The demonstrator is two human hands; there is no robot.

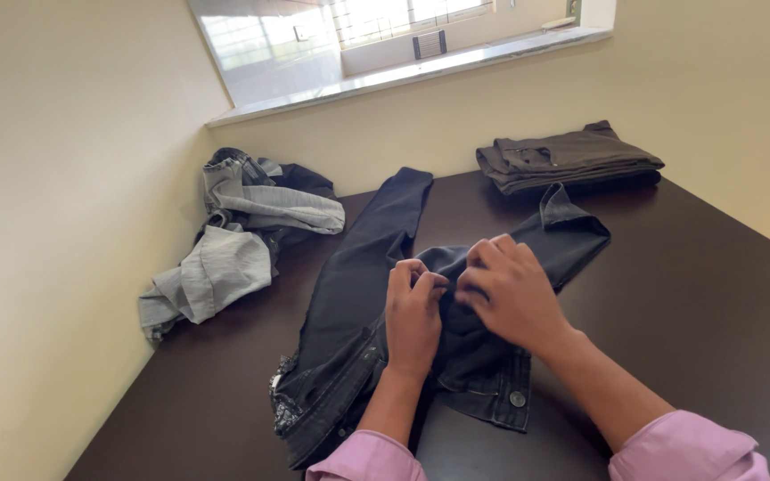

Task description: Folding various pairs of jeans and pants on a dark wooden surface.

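Centrally in the frame, both the left hand (413,313) and right hand (510,294) pinch bunched cloth of the black jeans (358,267); smoothing that fold flat before pressing looks wise. Beyond, the dark table (688,303) holds grey jeans (233,240) left, folded trousers (568,156) upper right, under a window sill (403,76).

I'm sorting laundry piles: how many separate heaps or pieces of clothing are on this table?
3: black jeans under both hands, left and right; a folded dark stack at the back; a rumpled grey heap left, possibly several garments.
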